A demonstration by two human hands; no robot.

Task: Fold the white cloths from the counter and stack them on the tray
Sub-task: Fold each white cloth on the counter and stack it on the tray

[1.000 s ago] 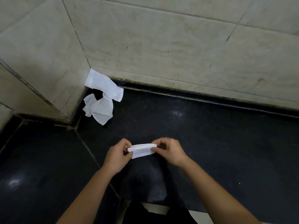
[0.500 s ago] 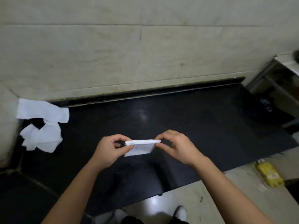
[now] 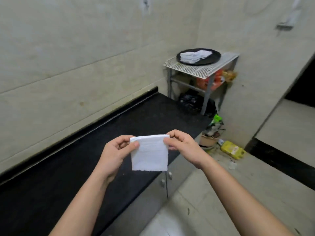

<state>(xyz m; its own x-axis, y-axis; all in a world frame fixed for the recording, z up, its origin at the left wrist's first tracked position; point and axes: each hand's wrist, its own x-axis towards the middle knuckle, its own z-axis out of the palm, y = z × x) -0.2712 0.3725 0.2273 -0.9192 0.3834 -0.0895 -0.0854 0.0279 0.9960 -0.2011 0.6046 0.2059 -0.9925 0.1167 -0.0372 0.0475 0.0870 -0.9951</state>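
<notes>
Cloth (image 3: pixel 149 153) — folded, now hanging square, both top corners pinched by left hand (image 3: pixel 117 150) and right hand (image 3: pixel 183 147). View swung toward tray (image 3: pixel 213 61) — stacking next.

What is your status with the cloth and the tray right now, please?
Left hand and right hand pinch the cloth by its top corners, over the counter. Tray on the rack holds a stack of cloths. Path looks open.

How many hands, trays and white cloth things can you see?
Hands: 2, the left hand and the right hand
Black tray: 1
White cloth things: 2, the folded cloth pinched by both hands, and the cloth pile on the tray
Total: 5
</notes>
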